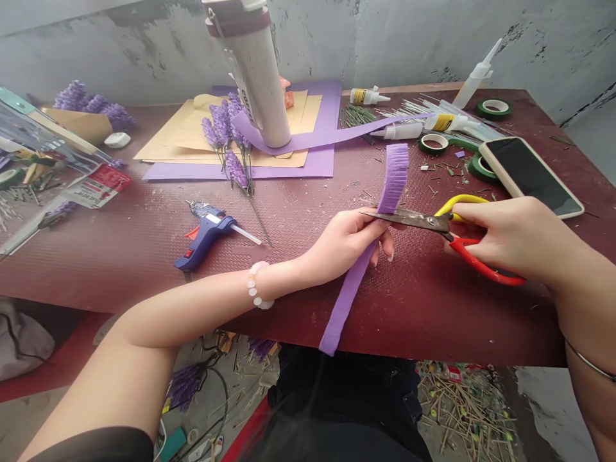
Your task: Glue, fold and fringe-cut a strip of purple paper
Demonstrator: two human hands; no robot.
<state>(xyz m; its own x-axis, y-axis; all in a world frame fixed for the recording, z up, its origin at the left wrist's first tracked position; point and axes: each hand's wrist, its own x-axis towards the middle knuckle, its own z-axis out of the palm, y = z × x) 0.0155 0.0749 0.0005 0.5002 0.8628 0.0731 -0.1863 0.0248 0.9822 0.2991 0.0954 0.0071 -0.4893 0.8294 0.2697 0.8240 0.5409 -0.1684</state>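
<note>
While our left grip (pixel 337 247) pinches the purple strip (pixel 353 282) between thumb and fingers, our right grip (pixel 510 234) is closed around the handles of the scissors (pixel 418 221), whose blades lie across the strip right at our left fingertips. How far the blades are parted we cannot tell. Above the left grip, the upper stretch of the strip stands up with a row of close, narrow cuts along it, so we judge that part fringed. Below the left grip, the longer stretch slants down towards the near edge of the worktop (pixel 120 256) and looks plain and uncut, so by our reading the larger share of the fringing is left. Beyond both grips, a second purple band (pixel 332 138) runs past the foot of the tumbler (pixel 262 83), and it too looks smooth, with no cuts that we can make out. Further on and to the left of our left grip, lavender sprigs (pixel 235 168) lie over the paper sheets (pixel 168 144), already made up with purple heads on green stems, and more purple flower heads (pixel 96 106) sit at the far left. The glue gun (pixel 206 234) rests to the left of our left grip, touched by neither hand. Beyond the right grip lie the phone (pixel 532 173), rolls of green tape (pixel 494 108) and loose stems (pixel 359 115), all outside our hold.
</note>
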